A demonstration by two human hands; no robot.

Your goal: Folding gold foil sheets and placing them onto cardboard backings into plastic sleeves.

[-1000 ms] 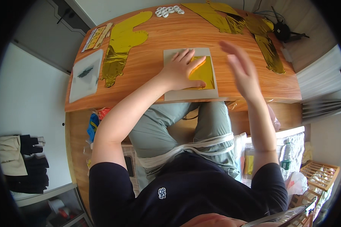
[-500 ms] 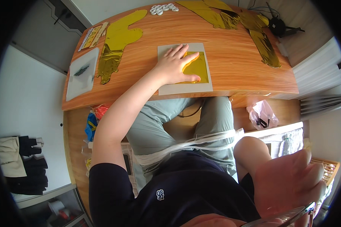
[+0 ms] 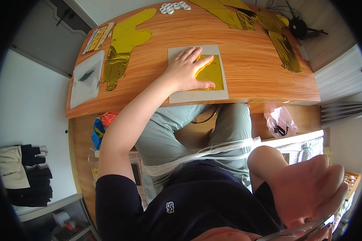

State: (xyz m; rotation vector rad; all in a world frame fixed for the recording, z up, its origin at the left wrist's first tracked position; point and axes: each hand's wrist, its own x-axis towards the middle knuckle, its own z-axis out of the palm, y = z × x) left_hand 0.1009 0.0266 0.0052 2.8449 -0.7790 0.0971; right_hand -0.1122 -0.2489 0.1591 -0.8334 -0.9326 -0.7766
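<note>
My left hand [image 3: 188, 73] lies flat with fingers spread on a shiny gold foil sheet [image 3: 212, 76], pressing its left part. Under the foil is a larger pale grey board [image 3: 185, 97] near the front edge of the table. My right hand [image 3: 305, 188] is raised close to me at the lower right, well away from the table. Its fingers are curled in, and the fingertips are hidden, so whatever they may hold does not show. Just below that hand appears part of a pair of glasses [image 3: 330, 223].
Gold foil balloons lie flat on the wooden table [image 3: 149, 96], one at the left [image 3: 122, 48] and others at the far right [image 3: 279, 44]. White rings [image 3: 174, 8] sit at the back. A translucent sheet [image 3: 84, 90] with dark sticks is at the left. White cords [image 3: 201, 153] cross my lap.
My left hand stays in place on the foil. The right hand has shifted slightly, its fingers curling a little lower. The whole view has moved a little.
</note>
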